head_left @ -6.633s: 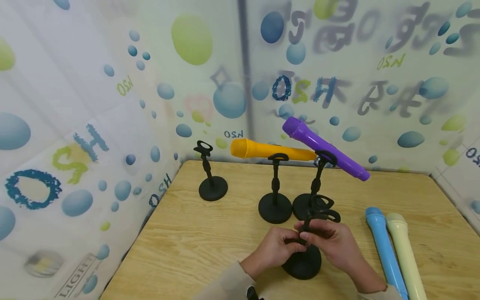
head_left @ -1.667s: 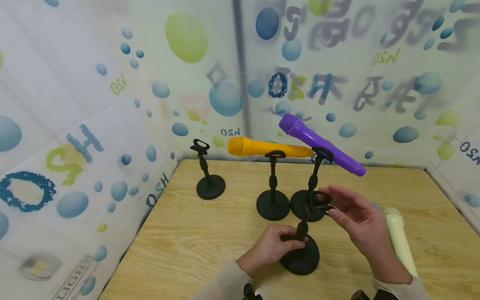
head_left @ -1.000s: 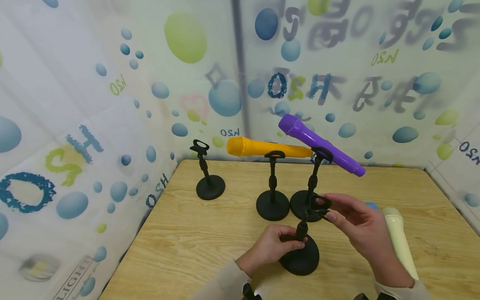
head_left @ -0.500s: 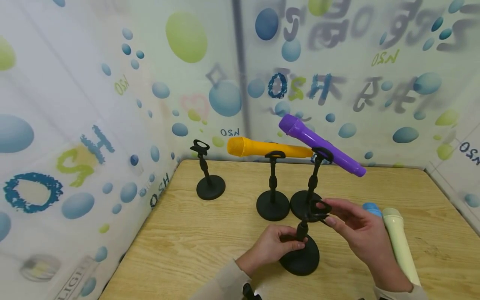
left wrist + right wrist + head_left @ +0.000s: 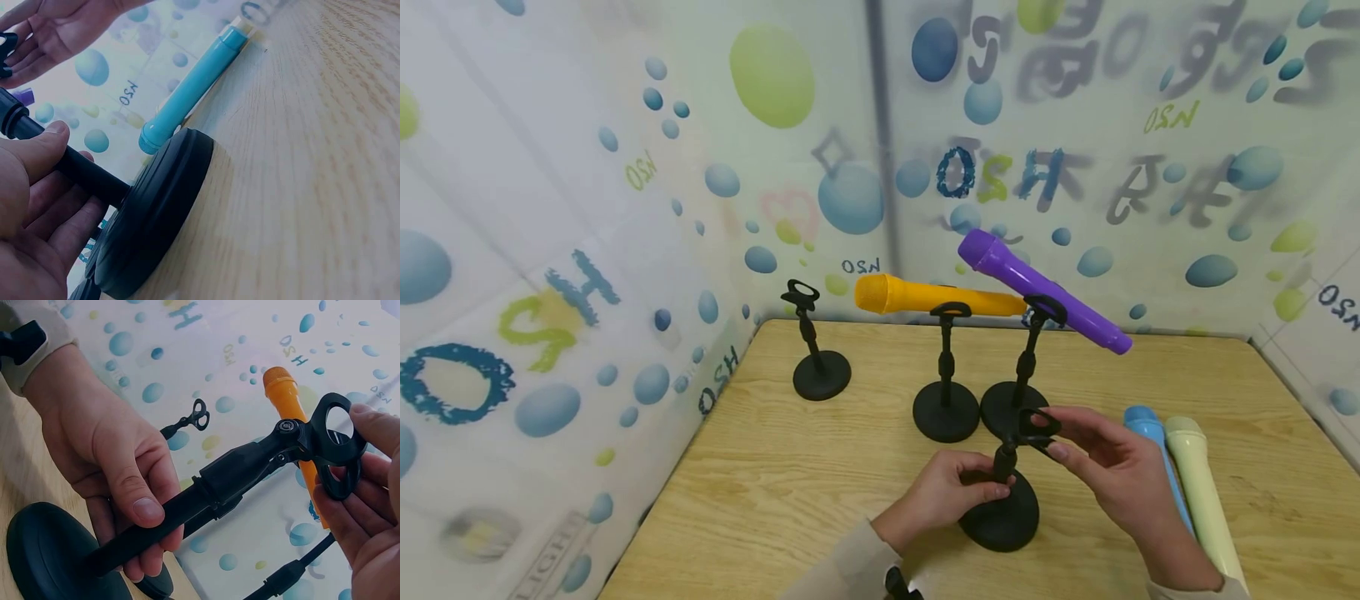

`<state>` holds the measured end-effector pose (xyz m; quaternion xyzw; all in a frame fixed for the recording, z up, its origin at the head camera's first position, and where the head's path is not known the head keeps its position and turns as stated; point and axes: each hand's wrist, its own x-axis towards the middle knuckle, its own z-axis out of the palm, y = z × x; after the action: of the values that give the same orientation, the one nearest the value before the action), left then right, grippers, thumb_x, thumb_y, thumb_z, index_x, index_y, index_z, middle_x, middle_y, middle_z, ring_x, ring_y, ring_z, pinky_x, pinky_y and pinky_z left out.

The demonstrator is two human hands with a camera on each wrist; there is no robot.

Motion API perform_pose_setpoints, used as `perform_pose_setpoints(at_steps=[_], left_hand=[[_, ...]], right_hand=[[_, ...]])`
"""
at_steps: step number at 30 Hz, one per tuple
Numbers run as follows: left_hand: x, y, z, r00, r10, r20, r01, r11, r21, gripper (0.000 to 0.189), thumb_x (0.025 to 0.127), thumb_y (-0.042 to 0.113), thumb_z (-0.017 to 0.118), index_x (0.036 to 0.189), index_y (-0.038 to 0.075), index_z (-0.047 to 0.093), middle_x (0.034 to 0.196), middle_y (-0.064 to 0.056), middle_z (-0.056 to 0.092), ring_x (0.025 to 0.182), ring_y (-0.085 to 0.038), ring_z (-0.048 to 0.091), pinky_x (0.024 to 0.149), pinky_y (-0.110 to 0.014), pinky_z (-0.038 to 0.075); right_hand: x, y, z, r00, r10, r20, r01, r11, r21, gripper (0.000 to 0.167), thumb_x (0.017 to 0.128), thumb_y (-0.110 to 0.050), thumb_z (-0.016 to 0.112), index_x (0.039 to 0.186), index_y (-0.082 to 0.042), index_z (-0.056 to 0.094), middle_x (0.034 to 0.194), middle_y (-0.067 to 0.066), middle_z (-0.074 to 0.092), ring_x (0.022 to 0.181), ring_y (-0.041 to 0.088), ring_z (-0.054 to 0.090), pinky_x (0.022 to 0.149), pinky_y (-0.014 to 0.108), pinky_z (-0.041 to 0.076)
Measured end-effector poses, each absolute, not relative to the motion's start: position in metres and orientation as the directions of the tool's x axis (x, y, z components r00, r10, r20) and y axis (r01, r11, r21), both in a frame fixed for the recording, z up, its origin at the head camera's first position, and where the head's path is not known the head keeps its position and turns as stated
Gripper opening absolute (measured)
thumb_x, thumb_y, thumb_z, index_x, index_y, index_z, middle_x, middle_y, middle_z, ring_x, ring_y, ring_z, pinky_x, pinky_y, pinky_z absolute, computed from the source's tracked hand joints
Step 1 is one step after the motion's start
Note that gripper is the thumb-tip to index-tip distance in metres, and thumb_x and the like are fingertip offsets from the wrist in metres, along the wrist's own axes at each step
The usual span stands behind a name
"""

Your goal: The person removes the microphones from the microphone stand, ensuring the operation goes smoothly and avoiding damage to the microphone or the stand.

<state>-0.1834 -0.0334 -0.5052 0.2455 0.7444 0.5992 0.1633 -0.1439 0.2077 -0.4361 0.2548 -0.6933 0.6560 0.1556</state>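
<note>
My left hand (image 5: 943, 494) grips the pole of the nearest black microphone stand (image 5: 1000, 521), just above its round base. The thumb and fingers wrap the pole (image 5: 87, 178) in the left wrist view. With thumb and fingertips, my right hand (image 5: 1123, 479) pinches the clip (image 5: 320, 428) at the top of that stand. No microphone sits in this clip, which tilts toward the right hand. Behind it, an orange microphone (image 5: 925, 296) lies level in one stand (image 5: 946, 417). A purple microphone (image 5: 1045, 292) slants in the stand beside it (image 5: 1000, 408).
A blue microphone (image 5: 1142, 421) and a cream microphone (image 5: 1202, 492) lie side by side on the wooden table (image 5: 760, 467), right of my right hand. Another stand (image 5: 822, 377) with a bare clip is at the back left. A patterned curtain (image 5: 820, 208) surrounds the table's back and left.
Since the earliest frame, my right hand has shifted from the pole up to the clip. Over the last second it has moved slightly down, tilting the clip lower. The left hand stays put.
</note>
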Motion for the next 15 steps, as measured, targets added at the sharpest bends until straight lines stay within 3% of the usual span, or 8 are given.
perform_pose_setpoints(at_steps=[8,15], left_hand=[[-0.1828,-0.0332,-0.5041,-0.826,0.561,0.053,0.171,0.160,0.972,0.023,0.100,0.012,0.078,0.122,0.005,0.080,0.114,-0.006,0.084,0.105,0.003,0.074,0.093,-0.017,0.059],[-0.1825,-0.0366,-0.5033,-0.828,0.557,0.069,0.190,0.162,0.968,0.022,0.100,0.011,0.078,0.121,0.003,0.080,0.113,-0.006,0.084,0.105,0.001,0.075,0.092,-0.018,0.059]], right_hand=[[-0.1440,0.2080,-0.4342,-0.815,-0.161,0.556,-0.563,-0.003,-0.826,0.037,0.094,0.025,0.062,0.130,0.019,0.063,0.125,0.000,0.080,0.119,0.009,0.075,0.097,0.021,0.060],[-0.1428,0.2092,-0.4309,-0.843,-0.144,0.518,-0.529,0.057,-0.847,0.032,0.101,0.018,0.059,0.132,0.013,0.066,0.127,-0.008,0.079,0.117,0.004,0.075,0.085,0.019,0.063]])
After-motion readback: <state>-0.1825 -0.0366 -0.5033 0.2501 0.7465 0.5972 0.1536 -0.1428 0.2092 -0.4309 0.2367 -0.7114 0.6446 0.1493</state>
